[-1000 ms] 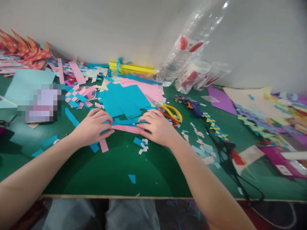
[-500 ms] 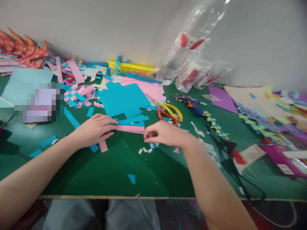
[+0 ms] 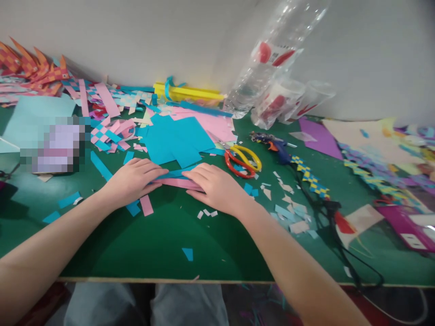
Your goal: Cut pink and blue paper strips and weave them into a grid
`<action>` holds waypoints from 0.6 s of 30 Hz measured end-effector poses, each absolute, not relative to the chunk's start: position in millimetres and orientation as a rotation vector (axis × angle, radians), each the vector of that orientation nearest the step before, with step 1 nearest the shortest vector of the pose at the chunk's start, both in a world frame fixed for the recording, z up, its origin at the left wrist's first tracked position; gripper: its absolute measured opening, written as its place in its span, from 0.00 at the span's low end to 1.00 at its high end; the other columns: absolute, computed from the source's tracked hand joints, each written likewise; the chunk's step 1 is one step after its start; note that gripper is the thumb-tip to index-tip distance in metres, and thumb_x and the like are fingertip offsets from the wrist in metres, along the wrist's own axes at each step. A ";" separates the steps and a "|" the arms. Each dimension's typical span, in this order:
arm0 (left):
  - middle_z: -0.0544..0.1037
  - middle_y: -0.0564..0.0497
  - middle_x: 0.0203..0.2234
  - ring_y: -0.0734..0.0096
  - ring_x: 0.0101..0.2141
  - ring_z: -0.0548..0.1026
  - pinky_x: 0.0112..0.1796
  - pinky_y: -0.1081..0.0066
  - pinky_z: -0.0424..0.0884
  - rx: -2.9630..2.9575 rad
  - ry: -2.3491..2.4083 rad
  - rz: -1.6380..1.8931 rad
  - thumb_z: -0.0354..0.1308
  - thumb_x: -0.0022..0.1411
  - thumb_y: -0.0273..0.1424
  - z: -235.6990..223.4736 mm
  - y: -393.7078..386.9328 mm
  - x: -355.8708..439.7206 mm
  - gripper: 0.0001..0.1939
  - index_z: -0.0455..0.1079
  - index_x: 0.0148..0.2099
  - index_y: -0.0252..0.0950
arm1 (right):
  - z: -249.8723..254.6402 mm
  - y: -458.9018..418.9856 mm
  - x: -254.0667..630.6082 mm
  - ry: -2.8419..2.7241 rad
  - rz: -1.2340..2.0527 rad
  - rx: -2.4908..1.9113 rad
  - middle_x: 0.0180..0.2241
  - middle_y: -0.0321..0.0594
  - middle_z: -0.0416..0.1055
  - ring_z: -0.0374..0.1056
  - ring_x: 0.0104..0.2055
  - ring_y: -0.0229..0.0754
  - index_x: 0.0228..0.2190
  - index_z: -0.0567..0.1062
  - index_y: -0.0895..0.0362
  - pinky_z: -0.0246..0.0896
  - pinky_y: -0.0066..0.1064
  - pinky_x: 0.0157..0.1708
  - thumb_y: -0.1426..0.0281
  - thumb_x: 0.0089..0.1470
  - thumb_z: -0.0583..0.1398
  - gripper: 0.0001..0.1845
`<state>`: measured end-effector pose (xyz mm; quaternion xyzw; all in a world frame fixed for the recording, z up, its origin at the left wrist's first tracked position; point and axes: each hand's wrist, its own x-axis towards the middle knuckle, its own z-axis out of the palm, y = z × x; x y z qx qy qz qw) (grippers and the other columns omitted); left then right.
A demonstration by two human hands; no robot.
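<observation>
In front of flat blue paper sheets (image 3: 180,140), long pink-and-blue paper strips (image 3: 178,182) run sideways between left hand (image 3: 132,181) and right hand (image 3: 220,188); whether fingers pinch, I cannot tell.

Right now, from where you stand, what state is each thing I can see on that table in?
Paper strips: blue and pink, lying between the two hands.
Left hand: on the strips' left part; grip unclear.
Right hand: on their right part; grip unclear.
Blue sheets: overlapping, loosely piled.
Scissors: lying unheld.
Glue gun: lying unheld; whether it's on, unclear.
Yellow bundle: blue strip looped around it.
</observation>
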<state>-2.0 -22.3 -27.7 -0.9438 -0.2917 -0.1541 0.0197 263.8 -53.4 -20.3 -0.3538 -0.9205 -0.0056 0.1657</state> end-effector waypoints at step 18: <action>0.77 0.47 0.52 0.57 0.52 0.72 0.54 0.54 0.61 -2.806 -1.010 -0.495 0.50 0.69 0.40 -27.2 -21.5 -7.4 0.15 0.70 0.53 0.42 | -22.3 -38.7 293.9 -2.535 -0.123 -1.028 0.40 0.47 0.77 0.69 0.45 0.48 0.43 0.79 0.58 0.66 0.44 0.47 0.66 0.63 0.56 0.14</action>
